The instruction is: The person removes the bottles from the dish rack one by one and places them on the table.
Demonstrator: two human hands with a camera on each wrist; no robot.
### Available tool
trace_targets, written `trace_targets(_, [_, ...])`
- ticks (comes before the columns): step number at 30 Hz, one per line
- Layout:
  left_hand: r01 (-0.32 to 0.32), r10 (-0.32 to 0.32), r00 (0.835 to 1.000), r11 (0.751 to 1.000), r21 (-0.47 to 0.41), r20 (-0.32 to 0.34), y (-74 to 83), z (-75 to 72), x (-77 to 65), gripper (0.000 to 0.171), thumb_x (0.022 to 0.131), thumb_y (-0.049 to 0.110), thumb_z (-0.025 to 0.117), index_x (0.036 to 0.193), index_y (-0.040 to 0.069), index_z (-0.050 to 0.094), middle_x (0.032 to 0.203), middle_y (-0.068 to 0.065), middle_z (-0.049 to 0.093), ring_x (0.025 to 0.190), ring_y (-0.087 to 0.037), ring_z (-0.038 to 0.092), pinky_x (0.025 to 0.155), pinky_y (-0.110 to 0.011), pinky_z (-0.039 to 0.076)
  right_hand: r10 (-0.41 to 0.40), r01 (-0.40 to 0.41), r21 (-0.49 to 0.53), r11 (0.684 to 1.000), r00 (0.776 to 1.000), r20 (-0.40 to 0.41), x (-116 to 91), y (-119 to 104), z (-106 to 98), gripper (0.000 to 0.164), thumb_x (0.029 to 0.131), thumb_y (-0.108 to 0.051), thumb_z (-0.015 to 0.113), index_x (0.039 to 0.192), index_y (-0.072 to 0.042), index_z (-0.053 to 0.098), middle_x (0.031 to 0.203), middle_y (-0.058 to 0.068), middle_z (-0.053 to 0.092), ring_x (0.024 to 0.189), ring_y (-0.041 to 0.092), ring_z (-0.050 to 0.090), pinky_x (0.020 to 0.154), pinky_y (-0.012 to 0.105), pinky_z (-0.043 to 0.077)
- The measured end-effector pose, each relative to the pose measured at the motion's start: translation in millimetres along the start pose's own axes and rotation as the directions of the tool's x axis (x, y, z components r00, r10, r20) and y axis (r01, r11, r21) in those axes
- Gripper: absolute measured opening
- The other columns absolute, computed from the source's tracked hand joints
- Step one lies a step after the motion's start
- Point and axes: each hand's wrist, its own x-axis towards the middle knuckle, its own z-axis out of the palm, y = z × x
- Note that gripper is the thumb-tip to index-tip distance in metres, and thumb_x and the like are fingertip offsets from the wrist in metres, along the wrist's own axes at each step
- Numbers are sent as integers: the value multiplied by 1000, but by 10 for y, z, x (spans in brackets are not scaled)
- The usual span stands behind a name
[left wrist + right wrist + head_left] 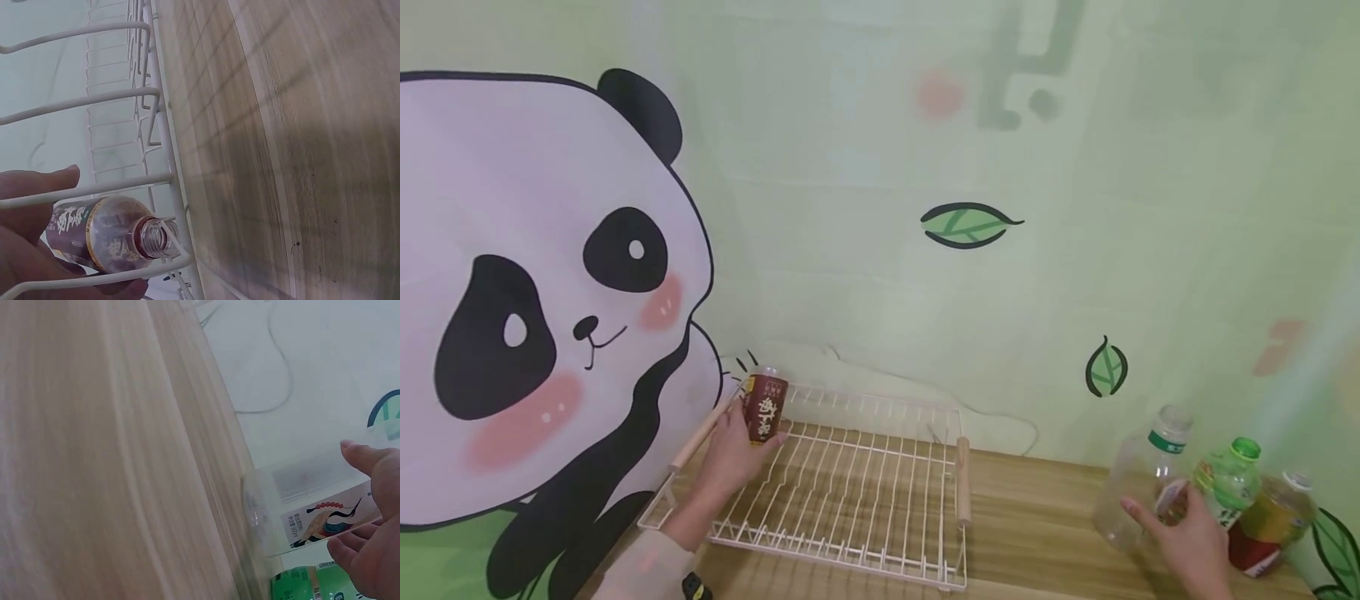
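Observation:
My left hand [733,454] grips a small plastic bottle [767,406] with a dark red label at the left end of a white wire dish rack [842,554]. The bottle is upside down, its clear neck [156,237] low against the rack's wires in the left wrist view. At the right, a large clear bottle [1131,492] with a green neck band stands upright. My right hand [1195,542] is at its side, thumb and fingers spread about it. The label [328,519] shows between them; whether the fingers touch the bottle is hard to tell.
A green-capped bottle [1230,479] and a bottle with a red and yellow label [1270,525] stand right of the clear bottle. Wooden handles [963,483] flank the rack. Behind the wooden table [1030,517] hangs a printed panda backdrop [850,250].

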Motion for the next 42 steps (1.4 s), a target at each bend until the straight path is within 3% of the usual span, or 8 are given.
trace_targets(3, [4,-4,1000,1000,7,5,-9,19,0,108,97,35,78,161,-17,7,157,-48,21,140,-64,35,112,-72,39,9,-9,-28,1000,1000,-5,-11,21,3,85,90,-64,77,125,7,46,142,44,48,131,60,48,108,71,41])
trace_targets(9, [33,-33,999,999,3,17,-19,25,-1,109,98,36,76,161,-16,4,160,-47,15,144,-64,29,116,-71,33,-33,32,-34,999,999,-16,-22,-11,10,72,90,-59,79,110,1,45,138,44,52,129,60,51,106,70,43])
trace_targets(16, [54,-54,998,999,-9,28,-20,23,11,109,99,36,75,162,-15,1,162,-46,11,146,-64,26,117,-72,31,-14,14,-41,999,1000,-3,-15,-16,6,78,91,-60,78,117,5,45,137,44,51,126,59,52,104,69,45])
trace_targets(25, [7,-7,1000,1000,6,15,-58,45,-3,87,104,18,65,160,-16,7,158,-47,18,139,-65,37,112,-73,37,28,-25,-51,998,998,58,-17,26,-6,86,91,-66,74,123,9,45,142,46,47,129,61,49,106,70,44])
trace_targets(32, [14,-14,1000,1000,-3,23,-71,46,-14,93,103,19,68,161,-16,4,160,-47,14,140,-66,36,114,-73,36,92,-85,-59,995,987,128,5,34,-8,118,89,-76,68,147,20,31,149,49,35,133,64,43,107,71,43])
trace_targets(38, [10,-10,1000,1000,13,15,-61,42,-10,94,103,20,69,160,-18,5,158,-48,16,139,-65,37,114,-72,37,105,-93,-78,993,981,165,-4,58,-15,119,91,-76,65,147,23,29,146,50,38,131,64,44,105,71,44])
trace_targets(42, [16,-16,1000,999,34,2,-51,36,-6,93,102,21,70,158,-20,8,157,-49,19,137,-64,39,114,-71,38,106,-86,-89,992,963,247,-25,83,-41,121,92,-78,62,145,26,29,144,50,39,129,65,45,104,72,44])
